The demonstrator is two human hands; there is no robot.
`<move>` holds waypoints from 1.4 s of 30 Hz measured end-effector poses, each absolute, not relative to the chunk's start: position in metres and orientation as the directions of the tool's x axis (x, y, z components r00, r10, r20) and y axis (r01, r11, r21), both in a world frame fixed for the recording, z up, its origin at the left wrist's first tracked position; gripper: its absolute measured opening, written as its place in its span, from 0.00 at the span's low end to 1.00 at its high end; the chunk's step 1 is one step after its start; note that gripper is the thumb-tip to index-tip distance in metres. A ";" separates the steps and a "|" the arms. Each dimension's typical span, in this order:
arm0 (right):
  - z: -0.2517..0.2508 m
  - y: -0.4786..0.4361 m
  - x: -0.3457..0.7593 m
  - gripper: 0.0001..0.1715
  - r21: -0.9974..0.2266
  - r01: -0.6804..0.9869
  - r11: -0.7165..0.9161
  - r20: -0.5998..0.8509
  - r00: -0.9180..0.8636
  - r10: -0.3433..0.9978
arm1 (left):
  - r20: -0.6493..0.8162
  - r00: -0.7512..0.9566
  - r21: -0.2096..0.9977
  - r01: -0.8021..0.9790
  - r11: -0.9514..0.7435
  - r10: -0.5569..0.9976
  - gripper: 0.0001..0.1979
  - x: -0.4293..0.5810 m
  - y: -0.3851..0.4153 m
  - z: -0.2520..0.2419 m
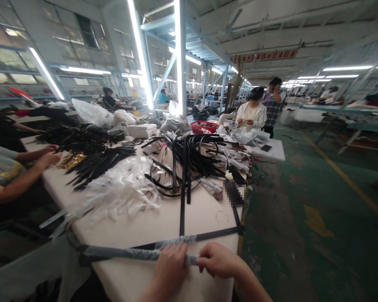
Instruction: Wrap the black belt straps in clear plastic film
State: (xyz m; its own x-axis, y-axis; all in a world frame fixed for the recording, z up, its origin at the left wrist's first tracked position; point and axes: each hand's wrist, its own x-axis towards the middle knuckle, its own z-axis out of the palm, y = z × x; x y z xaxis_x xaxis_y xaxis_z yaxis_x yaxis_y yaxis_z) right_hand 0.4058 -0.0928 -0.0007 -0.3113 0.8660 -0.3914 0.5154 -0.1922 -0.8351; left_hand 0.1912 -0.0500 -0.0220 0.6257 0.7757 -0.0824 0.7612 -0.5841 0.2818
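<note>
A dark strap wrapped in clear plastic (122, 253) lies across the near end of the table. My left hand (172, 264) is closed over its middle part. To the right, my right hand (219, 259) pinches the plastic-covered end of it. Just beyond both hands runs a flat black strap (216, 234), partly under a piece of clear plastic (176, 240). Another black strap (182, 209) hangs down toward it from a large pile of black straps (195, 155). What lies under my fingers is hidden.
Loose clear plastic strips (122, 184) are heaped on the white table (204, 214). Black strips (101, 163) and gold pieces (72, 160) lie by a co-worker's hands (48, 156) at left. A red basket (204, 126) stands farther back. The table's right edge borders a green floor (280, 235).
</note>
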 end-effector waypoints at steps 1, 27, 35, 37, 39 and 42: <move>0.000 -0.094 0.411 0.13 -0.836 0.508 -0.208 -0.400 -0.304 0.865 | -0.071 0.599 0.276 0.780 -0.561 0.797 0.16 0.188 -0.050 -0.022; 0.003 -0.100 0.456 0.12 -0.682 0.717 -0.144 -0.444 -0.248 0.861 | 0.587 0.564 0.219 0.581 -0.784 0.581 0.23 0.113 -0.052 -0.048; -0.002 -0.096 0.462 0.13 -0.369 0.927 -0.061 0.018 0.073 0.997 | 0.301 -0.354 0.622 0.777 0.099 0.886 0.22 -0.046 -0.029 -0.063; -0.008 -0.094 0.419 0.15 -0.444 0.896 0.024 0.122 0.033 0.992 | 0.125 -0.405 0.732 0.653 0.191 0.906 0.23 -0.051 -0.033 -0.067; -0.010 -0.096 0.363 0.15 -0.567 0.810 0.152 0.151 -0.079 0.985 | 0.001 -0.404 0.825 0.517 0.228 0.915 0.24 -0.050 -0.034 -0.070; -0.008 -0.100 0.272 0.18 -0.668 0.683 0.295 0.193 -0.223 0.955 | -0.159 -0.328 0.923 0.286 0.258 0.931 0.26 -0.046 -0.034 -0.071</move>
